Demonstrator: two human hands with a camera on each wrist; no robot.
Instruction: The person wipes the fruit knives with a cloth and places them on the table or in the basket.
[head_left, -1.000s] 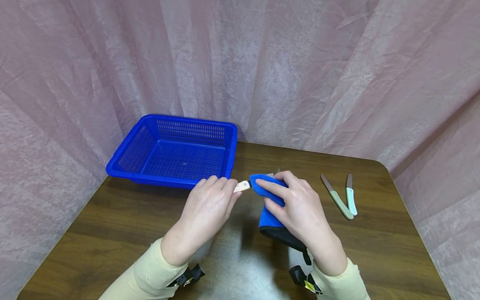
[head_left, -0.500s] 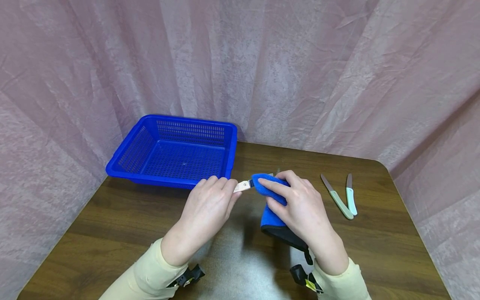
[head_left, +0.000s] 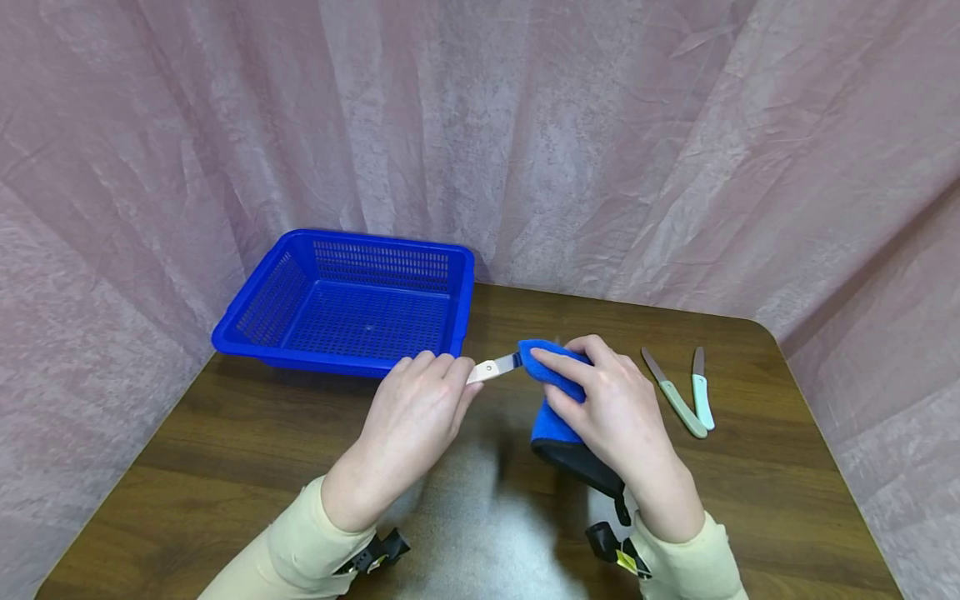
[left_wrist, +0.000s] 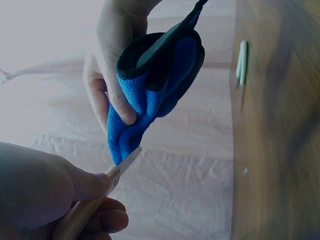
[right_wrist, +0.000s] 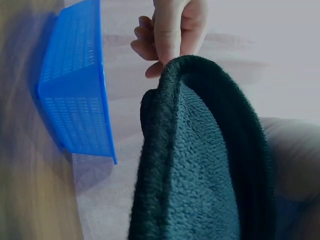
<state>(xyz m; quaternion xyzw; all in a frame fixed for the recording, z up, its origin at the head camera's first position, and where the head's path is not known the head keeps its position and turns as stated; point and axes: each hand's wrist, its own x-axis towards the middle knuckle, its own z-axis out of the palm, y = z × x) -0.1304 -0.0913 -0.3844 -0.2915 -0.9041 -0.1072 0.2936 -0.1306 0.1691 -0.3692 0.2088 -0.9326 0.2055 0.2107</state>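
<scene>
Three knives: the left hand (head_left: pixel 412 408) grips the white-handled knife (head_left: pixel 487 370) just below frame centre, its blade partly hidden by one blue cloth (head_left: pixel 553 427) that the right hand (head_left: pixel 622 408) pinches. A sage knife (head_left: pixel 681 408) and a mint knife (head_left: pixel 702 402) lie right, inside the table's (head_left: pixel 757 475) edge. One blue basket (head_left: pixel 300 355) sits left; a gap parts its rim from the cloth.

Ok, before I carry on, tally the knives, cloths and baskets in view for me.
Knives: 3 (cream-handled knife in the left hand, green knife and mint knife on the table)
Cloths: 1 (blue cloth in the right hand)
Baskets: 1 (blue basket)
Total: 5
</scene>
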